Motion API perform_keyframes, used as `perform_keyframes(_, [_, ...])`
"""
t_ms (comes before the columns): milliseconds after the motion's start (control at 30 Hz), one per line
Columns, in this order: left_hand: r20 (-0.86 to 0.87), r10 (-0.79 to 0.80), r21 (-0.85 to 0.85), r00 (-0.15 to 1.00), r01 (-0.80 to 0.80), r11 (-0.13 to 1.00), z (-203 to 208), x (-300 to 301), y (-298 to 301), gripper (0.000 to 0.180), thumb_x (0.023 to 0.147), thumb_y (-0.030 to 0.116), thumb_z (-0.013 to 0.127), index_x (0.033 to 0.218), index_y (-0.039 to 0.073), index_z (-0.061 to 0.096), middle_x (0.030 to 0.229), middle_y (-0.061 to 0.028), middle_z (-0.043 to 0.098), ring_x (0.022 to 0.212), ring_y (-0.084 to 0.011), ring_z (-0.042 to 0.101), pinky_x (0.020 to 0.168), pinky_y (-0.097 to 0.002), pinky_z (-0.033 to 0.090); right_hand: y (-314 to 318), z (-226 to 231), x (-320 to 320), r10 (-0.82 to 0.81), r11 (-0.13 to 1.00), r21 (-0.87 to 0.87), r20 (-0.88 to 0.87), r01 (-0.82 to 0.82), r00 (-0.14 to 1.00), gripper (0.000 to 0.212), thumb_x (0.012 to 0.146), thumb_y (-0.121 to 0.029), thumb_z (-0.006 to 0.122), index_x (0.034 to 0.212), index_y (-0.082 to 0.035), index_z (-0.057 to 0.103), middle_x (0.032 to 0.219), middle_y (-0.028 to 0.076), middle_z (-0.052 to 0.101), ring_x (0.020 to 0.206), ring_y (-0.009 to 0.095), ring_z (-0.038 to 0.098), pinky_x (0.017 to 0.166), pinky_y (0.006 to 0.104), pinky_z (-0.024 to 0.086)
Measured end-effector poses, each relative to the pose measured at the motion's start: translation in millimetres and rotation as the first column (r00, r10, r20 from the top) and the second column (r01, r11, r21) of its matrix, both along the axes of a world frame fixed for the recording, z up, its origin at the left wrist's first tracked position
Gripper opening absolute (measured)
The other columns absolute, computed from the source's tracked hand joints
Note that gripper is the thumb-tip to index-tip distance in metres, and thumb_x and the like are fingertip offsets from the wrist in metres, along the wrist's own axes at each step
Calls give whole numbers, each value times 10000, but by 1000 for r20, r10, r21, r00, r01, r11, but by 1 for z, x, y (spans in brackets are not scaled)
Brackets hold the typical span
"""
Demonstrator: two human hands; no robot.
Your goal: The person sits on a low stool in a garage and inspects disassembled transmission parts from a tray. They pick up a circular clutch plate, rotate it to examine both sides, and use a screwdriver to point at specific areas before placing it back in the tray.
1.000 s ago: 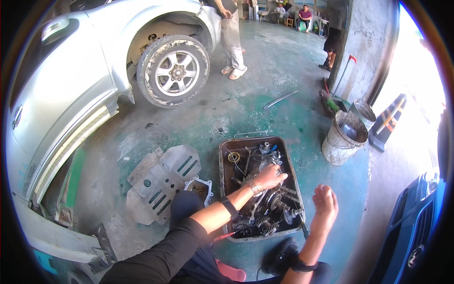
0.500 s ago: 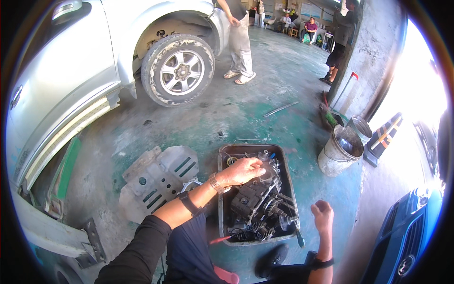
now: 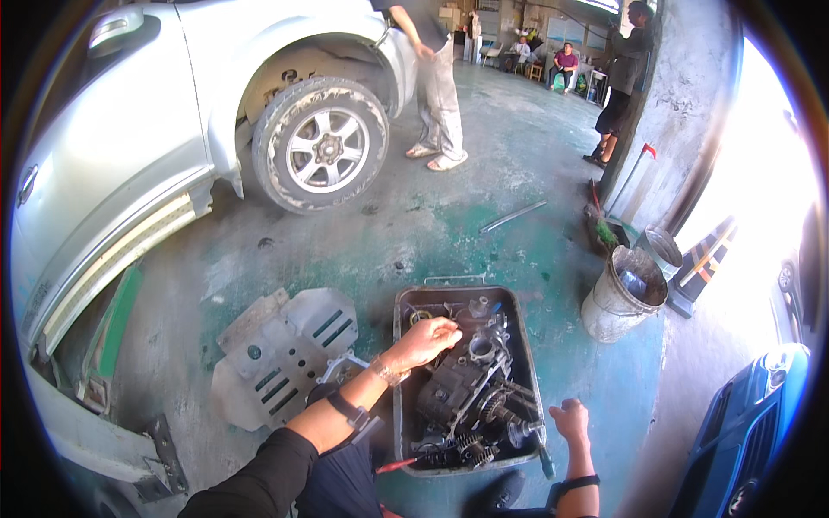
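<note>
My left hand (image 3: 427, 340), with a watch on its wrist, hangs over the left part of a metal tray (image 3: 527, 345). Its fingers are pinched together; whatever they hold, if anything, is too small to make out. Beneath and beside it lies a dark, greasy gearbox housing (image 3: 451, 387) with a round opening facing up. Toward the near side of the tray sit a gear (image 3: 493, 404) and a shaft with gears (image 3: 473, 451). My right hand (image 3: 571, 420) is off the tray's right side, closed with curled fingers; their inside is hidden.
A flat slotted metal plate (image 3: 285, 354) lies left of the tray. A red-handled tool (image 3: 396, 465) rests at its near left corner. Buckets (image 3: 623, 293) and a cone (image 3: 706, 263) stand right. A silver vehicle's wheel (image 3: 321, 145) and a standing person (image 3: 439, 86) are beyond; a blue car (image 3: 747, 432) is near right.
My left hand has drawn left and back from the housing's top, uncovering its round opening. My right hand has shifted slightly left, still closed. The whole view has tilted up a little.
</note>
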State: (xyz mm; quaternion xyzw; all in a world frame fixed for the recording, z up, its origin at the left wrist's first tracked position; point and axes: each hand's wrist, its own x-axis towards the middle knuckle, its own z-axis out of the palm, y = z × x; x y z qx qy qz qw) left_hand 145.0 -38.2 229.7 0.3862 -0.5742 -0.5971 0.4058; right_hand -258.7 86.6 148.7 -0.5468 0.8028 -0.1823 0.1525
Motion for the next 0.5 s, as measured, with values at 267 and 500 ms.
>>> perform_keyframes(267, [-4,63,73,998,-63,995,14,6,-1,178,970,220,655,1060,66,639,896,1,662,805,-99,625,731,-266,522,-25,-42,2,122,988,105,-109,-111,986,467,721,-419,768,867,20,708,857,232,696,849,418,680,775,483,549])
perform_keyframes(500, [-32,54,76,998,-51,996,22,-11,6,285,992,309,630,1100,46,652,1001,-56,689,884,-142,683,784,-280,548,-7,-54,3,-20,998,60,21,19,1000,395,719,-325,722,921,14,705,888,257,698,878,409,685,790,461,548])
